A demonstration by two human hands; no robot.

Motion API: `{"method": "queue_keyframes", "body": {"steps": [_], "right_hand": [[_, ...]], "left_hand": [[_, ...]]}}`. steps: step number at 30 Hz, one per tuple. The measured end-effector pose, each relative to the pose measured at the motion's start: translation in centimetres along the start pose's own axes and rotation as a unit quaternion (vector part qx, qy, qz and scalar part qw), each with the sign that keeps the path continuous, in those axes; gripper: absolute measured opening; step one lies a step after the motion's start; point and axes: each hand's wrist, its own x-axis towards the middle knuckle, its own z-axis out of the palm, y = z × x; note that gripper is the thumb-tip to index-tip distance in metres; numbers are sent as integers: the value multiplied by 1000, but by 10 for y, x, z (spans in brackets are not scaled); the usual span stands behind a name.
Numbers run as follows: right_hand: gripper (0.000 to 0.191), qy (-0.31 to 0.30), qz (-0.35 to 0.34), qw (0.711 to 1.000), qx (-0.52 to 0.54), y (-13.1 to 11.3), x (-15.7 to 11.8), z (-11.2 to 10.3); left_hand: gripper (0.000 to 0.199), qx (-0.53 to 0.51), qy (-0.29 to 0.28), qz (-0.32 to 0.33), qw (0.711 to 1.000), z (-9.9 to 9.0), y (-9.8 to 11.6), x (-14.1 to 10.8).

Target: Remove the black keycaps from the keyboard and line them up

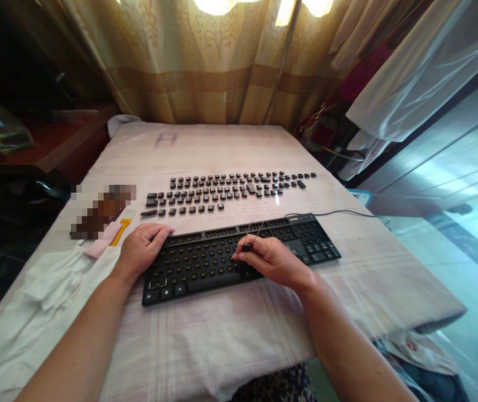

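Note:
A black computer keyboard lies at a slant on the cloth-covered table, most of its left and middle key sockets bare of caps. My left hand grips its far left corner, thumb along the top edge and the other fingers partly hidden. Over the middle of the keyboard, my right hand is closed on what looks like a wire keycap puller, its two thin wires sticking up past the fingers. A small black piece shows at the fingertips; whether it is a keycap or the handle, I cannot tell. Removed keycaps lie in rows behind the keyboard.
To the left lie white cloths, a yellow-handled tool and a blurred-out object. The keyboard's cable runs off to the right. Patterned curtains hang behind the table.

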Motion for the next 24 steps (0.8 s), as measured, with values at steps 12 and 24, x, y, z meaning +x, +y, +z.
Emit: {"method": "queue_keyframes", "body": {"steps": [12,24], "right_hand": [[14,46,-5,996,72,1,1,10],[26,169,7,953,252,11,7,12]], "left_hand": [[44,-4,-2,0,1000,0,2,-1],[46,4,-2,15,1000,-1,4,0]]}}
